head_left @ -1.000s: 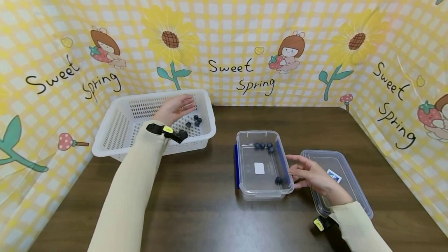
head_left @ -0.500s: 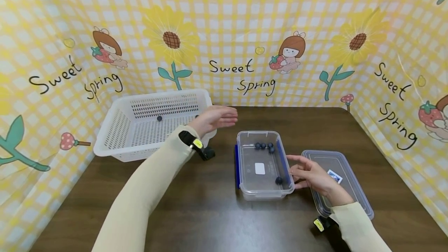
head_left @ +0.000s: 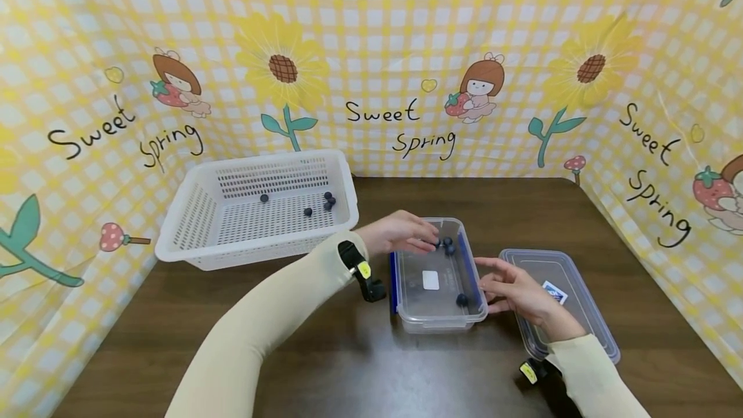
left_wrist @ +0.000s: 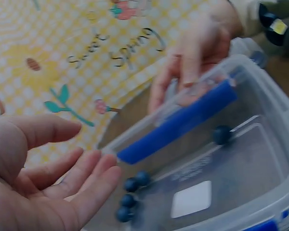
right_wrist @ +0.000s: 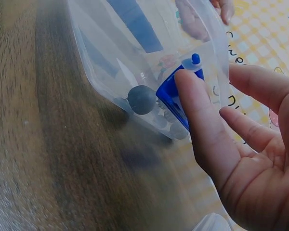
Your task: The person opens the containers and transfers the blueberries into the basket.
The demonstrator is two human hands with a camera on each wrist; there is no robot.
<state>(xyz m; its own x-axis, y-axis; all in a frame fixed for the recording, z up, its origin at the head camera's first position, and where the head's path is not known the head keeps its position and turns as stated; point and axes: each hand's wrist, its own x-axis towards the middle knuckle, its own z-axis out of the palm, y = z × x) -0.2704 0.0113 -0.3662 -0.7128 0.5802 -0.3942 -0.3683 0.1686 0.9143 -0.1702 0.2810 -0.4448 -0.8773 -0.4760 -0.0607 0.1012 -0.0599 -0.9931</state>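
A clear plastic food container (head_left: pixel 429 321) with blue side latches stands on the table, holding several blueberries (left_wrist: pixel 222 134). My left hand (head_left: pixel 400 232) is over its back left part, palm turned toward the inside. In the left wrist view thumb and fingers are apart, with nothing visible between them. My right hand (head_left: pixel 516 289) rests beside the container's right wall, its fingertips touching that side; in the right wrist view a digit lies against the blue latch (right_wrist: pixel 176 91). To the left is a white slotted basket (head_left: pixel 255 253) with several more blueberries (head_left: pixel 308 212) scattered on its floor.
The container's clear lid (head_left: pixel 580 305), with a small blue and white label, lies flat under and beyond my right hand. Checked yellow cloth (head_left: pixel 371 50) walls the dark wooden table (head_left: pixel 325 353) at the back and both sides.
My left hand has left the basket and moved right to the container. One blueberry in the basket sits slightly farther left than before. The right hand has stayed at the container's side.
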